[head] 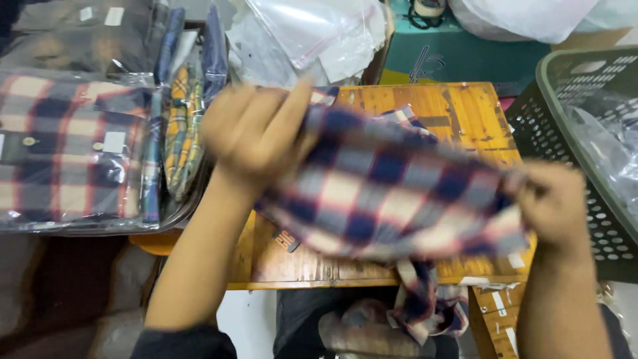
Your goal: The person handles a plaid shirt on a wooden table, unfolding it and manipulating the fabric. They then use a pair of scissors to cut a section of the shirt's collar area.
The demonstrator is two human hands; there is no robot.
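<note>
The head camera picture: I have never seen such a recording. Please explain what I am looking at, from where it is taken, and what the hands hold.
The one picture comes from a camera on a person's head, looking down at their own bare hands. The left hand and the right hand both grip a plaid shirt, blurred, over a small wooden table. To the left lies a stack of bagged plaid shirts. To the right stands a dark plastic basket. Loose clear plastic bags lie behind the table.

Motion blurs both hands [256, 133] and plaid cloth [392, 186].
</note>
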